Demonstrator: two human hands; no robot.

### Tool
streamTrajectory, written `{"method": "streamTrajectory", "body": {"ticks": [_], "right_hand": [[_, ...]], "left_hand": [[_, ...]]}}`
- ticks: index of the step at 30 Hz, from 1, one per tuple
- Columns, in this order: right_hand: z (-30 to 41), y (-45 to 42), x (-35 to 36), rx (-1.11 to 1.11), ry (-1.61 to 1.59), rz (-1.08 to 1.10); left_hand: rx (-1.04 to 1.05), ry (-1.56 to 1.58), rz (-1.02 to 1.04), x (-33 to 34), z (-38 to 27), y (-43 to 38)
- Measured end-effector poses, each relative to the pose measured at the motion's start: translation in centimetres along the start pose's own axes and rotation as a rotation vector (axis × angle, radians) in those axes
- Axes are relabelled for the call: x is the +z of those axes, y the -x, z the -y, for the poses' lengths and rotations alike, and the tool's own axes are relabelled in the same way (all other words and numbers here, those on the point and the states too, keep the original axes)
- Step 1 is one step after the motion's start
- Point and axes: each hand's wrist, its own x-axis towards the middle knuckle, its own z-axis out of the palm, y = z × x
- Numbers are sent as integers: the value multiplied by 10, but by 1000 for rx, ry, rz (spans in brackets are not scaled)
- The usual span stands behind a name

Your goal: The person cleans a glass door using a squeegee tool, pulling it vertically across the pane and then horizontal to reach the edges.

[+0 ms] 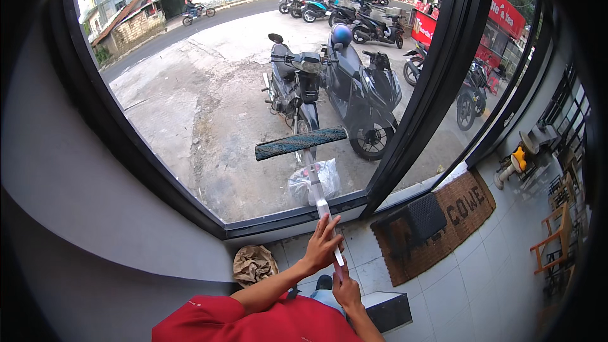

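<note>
A long-handled window washer, its wide head covered in a worn blue-grey pad, is raised in front of the large glass pane. Whether the pad touches the glass, I cannot tell. My left hand is wrapped around the pale handle with its fingers a little apart. Lower down, my right hand grips the same handle near its end. Behind the handle, beyond the glass, sits a crumpled translucent plastic bag.
A black window frame surrounds the pane. By the wall lies a crumpled brown paper bag. To the right are a coir doormat, a dark box-like object and a wooden chair. Parked motorcycles stand outside.
</note>
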Motion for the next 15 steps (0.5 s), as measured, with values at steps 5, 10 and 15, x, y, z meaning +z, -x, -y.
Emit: {"method": "streamTrajectory", "body": {"ticks": [5,10,15], "right_hand": [[4,20,6,-8,-117,-89],[44,21,-10,-116,-196,-219],[98,-14,-42,-163,-275,-308]], "left_hand": [[-37,40,37,-4,-9,8],[103,92,-7,-57,-36,-23],[189,77,-93,-98,-35,-78]]}}
